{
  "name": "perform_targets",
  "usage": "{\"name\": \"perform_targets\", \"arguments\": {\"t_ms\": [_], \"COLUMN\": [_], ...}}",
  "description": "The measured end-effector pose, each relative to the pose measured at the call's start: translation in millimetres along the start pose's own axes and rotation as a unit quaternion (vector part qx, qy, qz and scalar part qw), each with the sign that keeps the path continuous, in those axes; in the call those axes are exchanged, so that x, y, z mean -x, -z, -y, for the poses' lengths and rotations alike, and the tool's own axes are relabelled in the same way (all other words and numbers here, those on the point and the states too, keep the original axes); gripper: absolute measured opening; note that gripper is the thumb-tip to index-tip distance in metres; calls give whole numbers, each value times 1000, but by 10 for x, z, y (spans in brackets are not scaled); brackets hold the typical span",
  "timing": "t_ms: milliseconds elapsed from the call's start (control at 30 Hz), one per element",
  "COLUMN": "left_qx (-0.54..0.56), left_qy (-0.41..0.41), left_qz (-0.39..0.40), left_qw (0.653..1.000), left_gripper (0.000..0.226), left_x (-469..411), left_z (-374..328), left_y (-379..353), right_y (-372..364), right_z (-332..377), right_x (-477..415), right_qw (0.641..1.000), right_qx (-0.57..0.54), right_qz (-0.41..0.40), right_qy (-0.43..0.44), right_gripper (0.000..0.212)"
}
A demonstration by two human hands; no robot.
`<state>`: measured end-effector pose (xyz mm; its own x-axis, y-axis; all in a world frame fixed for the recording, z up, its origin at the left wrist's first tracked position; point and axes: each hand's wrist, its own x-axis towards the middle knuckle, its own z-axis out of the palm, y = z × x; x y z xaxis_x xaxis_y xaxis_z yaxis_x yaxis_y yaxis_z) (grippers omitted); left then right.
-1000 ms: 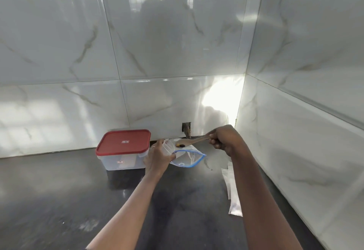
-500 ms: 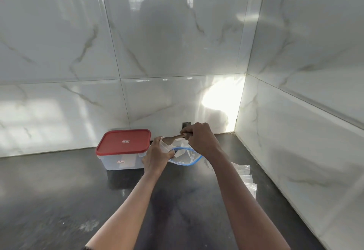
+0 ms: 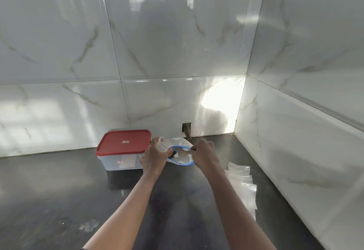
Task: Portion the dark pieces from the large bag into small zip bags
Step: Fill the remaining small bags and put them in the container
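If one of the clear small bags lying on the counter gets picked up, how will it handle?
Probably floppy and very light: the small bags look like thin clear film lying flat. They overlap in a fan on the glossy counter, so neighbours may slide or cling along.

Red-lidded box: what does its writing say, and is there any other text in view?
Lid sticker: too blurred to read.
Box side sticker: too blurred to read.
Large bag, small bags: no print visible.
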<state>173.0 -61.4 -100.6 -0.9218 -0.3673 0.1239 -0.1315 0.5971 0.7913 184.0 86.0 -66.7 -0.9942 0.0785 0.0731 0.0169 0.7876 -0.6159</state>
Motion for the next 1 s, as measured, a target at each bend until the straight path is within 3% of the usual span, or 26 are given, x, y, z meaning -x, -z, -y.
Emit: {"name": "perform_targets", "arguments": {"t_ms": [233, 567, 833, 1000], "left_qx": [-16, -22, -26, -44], "left_qy": [-18, -14, -10, -25], "left_qz": [-2, -1, 2, 12], "left_qw": [1000, 1000, 1000, 999], "left_gripper": [42, 45, 47, 49], "left_x": [69, 67, 54, 49], "left_z": [23, 90, 98, 118], "left_y": [-9, -36, -14, -68], "right_y": [-584, -894, -978, -1079], "right_z": [-15, -25, -18, 2], "right_x": [-16, -150, -198, -273], "right_qw": [998, 997, 976, 916], "right_qx": [38, 8, -146, -316], "right_qz": [22, 51, 75, 72], "right_qy": [35, -51, -143, -238], "right_gripper": [33, 31, 30, 22]}}
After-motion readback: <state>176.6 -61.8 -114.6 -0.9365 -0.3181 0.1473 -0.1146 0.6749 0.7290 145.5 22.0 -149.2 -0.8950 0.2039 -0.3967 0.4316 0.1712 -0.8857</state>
